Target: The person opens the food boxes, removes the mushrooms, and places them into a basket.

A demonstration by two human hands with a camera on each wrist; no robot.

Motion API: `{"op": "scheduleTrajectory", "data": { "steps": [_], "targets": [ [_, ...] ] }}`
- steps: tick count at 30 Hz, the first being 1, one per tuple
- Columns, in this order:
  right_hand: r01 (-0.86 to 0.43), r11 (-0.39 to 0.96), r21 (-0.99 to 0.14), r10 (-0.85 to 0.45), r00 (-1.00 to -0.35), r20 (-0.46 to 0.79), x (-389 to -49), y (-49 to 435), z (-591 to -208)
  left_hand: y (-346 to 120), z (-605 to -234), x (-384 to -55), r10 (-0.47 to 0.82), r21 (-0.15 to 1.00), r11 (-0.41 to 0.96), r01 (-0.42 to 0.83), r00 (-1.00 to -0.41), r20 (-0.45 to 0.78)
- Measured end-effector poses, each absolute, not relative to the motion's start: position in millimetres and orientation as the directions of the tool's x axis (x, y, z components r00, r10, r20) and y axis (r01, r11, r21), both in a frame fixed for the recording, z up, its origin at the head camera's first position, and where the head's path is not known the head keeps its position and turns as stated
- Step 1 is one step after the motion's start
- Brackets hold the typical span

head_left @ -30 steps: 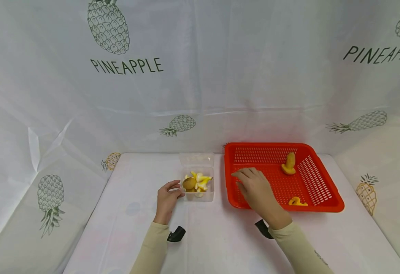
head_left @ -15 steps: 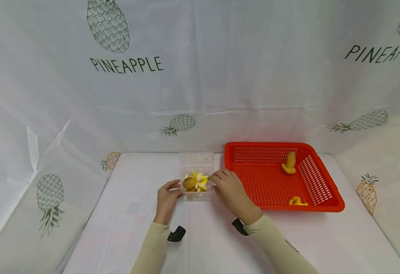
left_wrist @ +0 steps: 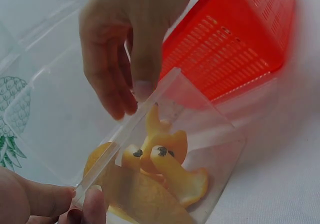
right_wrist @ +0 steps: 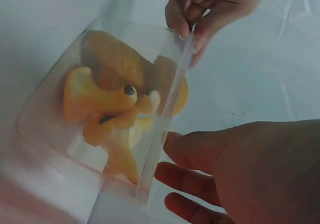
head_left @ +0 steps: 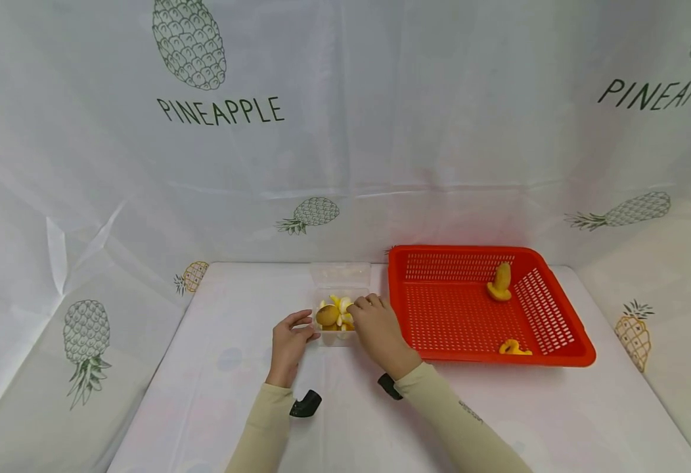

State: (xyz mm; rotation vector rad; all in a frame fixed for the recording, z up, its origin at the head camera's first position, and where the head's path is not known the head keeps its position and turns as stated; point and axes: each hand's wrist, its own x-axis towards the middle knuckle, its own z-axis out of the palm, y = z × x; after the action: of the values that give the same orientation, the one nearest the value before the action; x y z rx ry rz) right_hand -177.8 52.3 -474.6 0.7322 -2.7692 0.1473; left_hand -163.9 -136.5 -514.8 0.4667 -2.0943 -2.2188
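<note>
At the clear rectangular plastic box (head_left: 337,340), I find left hand (head_left: 289,347) pinching the rim; right hand (head_left: 381,334), fingers loose, could snag it, spilling curved yellow pieces (left_wrist: 182,181).

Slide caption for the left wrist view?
Left hand pinches the rim of a clear box holding yellow pieces; right hand close by.

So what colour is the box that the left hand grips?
Colourless: the box is see-through, best seen in the right wrist view.

Pineapple-printed white sheeting (head_left: 393,131) hangs behind a pale tabletop (head_left: 233,315).
Dark lettering (head_left: 228,111) spells "PINEAPPLE" beneath a drawn pineapple (head_left: 189,46).
</note>
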Motion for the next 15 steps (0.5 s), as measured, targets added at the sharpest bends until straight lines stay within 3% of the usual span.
{"op": "scheduleTrajectory", "data": {
  "steps": [8,15],
  "targets": [
    [-0.427,0.902,-0.07,-0.403,-0.888,0.223,-182.2,42.6,-476.1,-137.1,-514.3,-163.6,-0.242,0.984,-0.078,-0.163,-0.954,-0.177],
    [-0.403,0.915,-0.036,-0.391,-0.904,0.174,-187.5,38.6,-479.3,-136.7,-514.6,-163.1,-0.24,0.984,-0.077,-0.163,-0.954,-0.177]
  ]
}}
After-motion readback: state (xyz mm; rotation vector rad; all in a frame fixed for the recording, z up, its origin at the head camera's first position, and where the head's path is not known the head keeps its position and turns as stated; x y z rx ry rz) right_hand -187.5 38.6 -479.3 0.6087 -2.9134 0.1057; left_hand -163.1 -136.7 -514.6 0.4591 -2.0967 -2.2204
